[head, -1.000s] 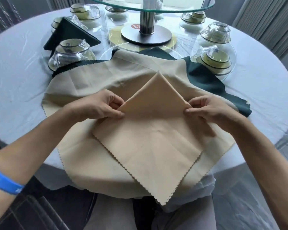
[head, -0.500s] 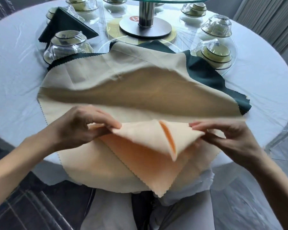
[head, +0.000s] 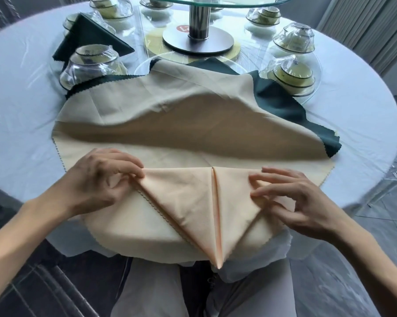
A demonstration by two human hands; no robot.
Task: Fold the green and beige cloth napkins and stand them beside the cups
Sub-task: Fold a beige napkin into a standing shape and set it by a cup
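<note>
Beige napkin (head: 206,202), low centre, is part-folded into a downward triangle; left hand (head: 101,179) and right hand (head: 291,197) pinch its upper corners. One green napkin (head: 90,37) stands upper left; spread cloths (head: 181,106) await.

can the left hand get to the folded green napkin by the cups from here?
Probably yes. The left hand pinches the beige napkin, so it must let go first. The green napkin stands far left behind a wrapped cup; a reach around that looks open.
</note>
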